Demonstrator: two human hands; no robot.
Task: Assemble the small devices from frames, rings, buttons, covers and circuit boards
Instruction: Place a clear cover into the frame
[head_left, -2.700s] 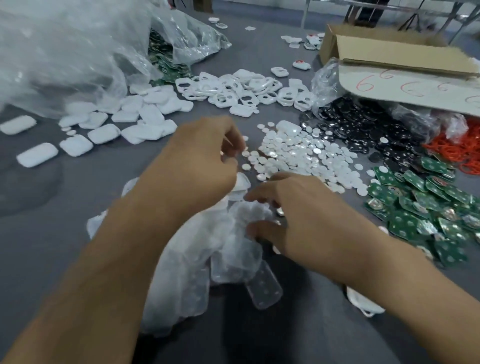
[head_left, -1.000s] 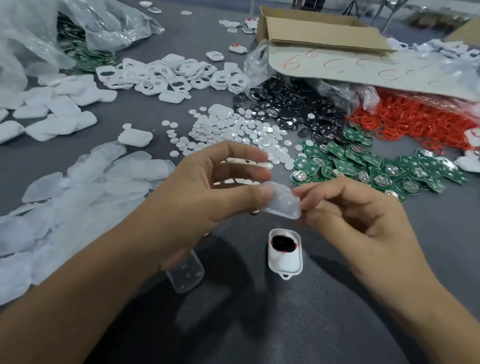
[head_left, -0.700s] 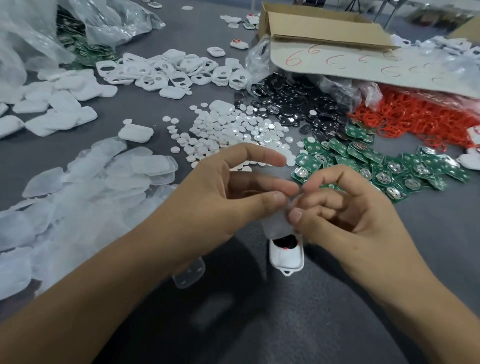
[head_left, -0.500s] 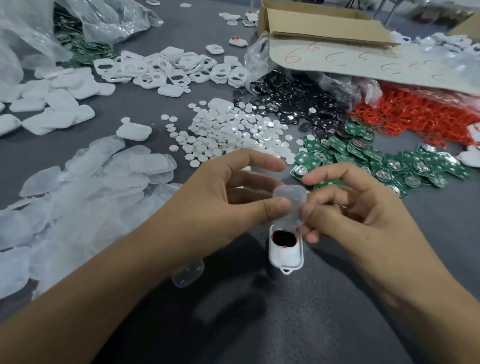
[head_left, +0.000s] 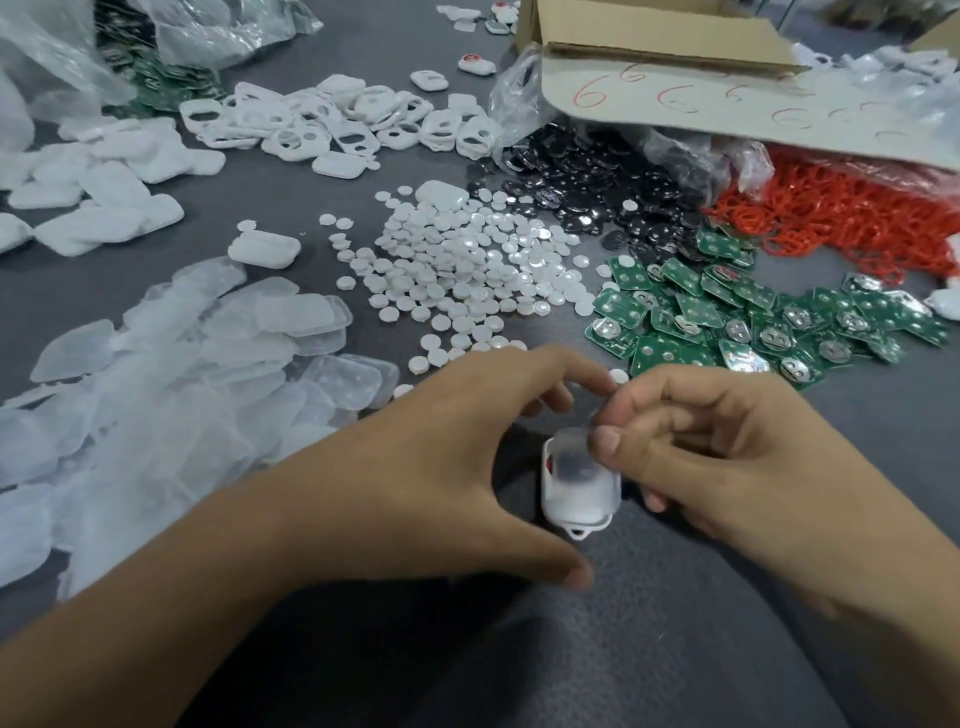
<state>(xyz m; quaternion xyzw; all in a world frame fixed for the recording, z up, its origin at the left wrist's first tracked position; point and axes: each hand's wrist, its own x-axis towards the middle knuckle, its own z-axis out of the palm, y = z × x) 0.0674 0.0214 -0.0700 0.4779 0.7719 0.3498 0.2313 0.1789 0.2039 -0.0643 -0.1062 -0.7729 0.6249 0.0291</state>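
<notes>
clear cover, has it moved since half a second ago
Yes. The clear cover has come down onto the white frame; before, it was held above the frame's far end.

Even overhead light, soft shadows, wide-angle edge distortion, slight blur

We pinch the translucent rounded plastic cover (head_left: 582, 493) with our right hand (head_left: 727, 457), thumb on its far end. It sits on the small white plastic frame (head_left: 546, 483), something dark showing through, toward the near edge of the grey worktop (head_left: 675, 649). Our left hand (head_left: 441, 467) arches just beside, thumb not touching, with green circuit boards (head_left: 727, 322) beyond.
</notes>
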